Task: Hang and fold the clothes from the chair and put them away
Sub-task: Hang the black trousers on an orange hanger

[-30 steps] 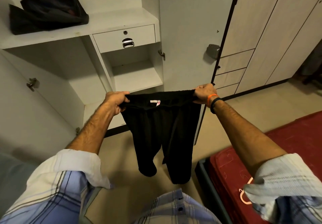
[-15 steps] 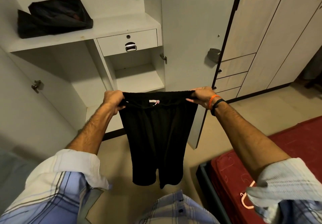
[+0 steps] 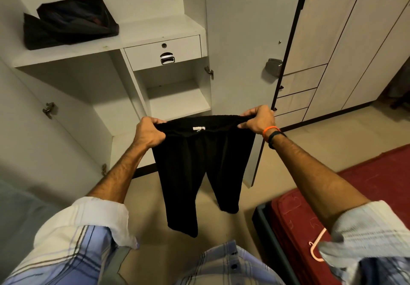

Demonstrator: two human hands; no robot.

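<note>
Left hand (image 3: 149, 133) and right hand (image 3: 258, 121) each grip the waistband of the black trousers (image 3: 203, 167), hanging unfolded before the open wardrobe (image 3: 155, 29); one dark garment (image 3: 68, 21), seemingly folded, lies shelved far left; folding remains.

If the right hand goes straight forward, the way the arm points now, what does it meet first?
Probably the open wardrobe door, right behind the right hand, which grips the black pants; depth is uncertain.
</note>
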